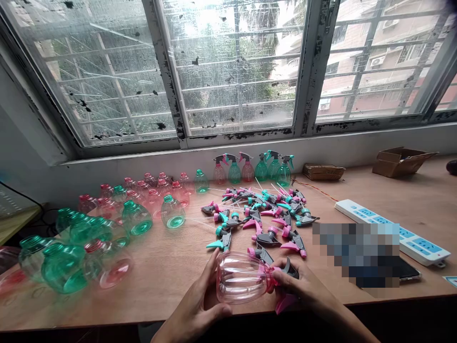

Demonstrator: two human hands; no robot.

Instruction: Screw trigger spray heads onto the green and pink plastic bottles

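Observation:
A clear pink spray bottle (243, 278) lies sideways between my hands, just over the table's front edge. My left hand (202, 297) cups its base, thumb below and fingers along the upper side. At the neck, my right hand (303, 283) is closed on a grey and pink trigger sprayer (285, 301), which meets the bottle's mouth; how far it is screwed on cannot be seen. Just beyond the bottle is a heap of loose trigger sprayers (269, 236) in grey with pink or teal parts, some with thin tubes showing.
Several open pink and green bottles (173, 212) stand at the left. Along the wall are several bottles with sprayers fitted (247, 171). Two cardboard boxes (389, 164), a white power strip (392, 231) and a partly blurred phone (410, 270) lie at the right.

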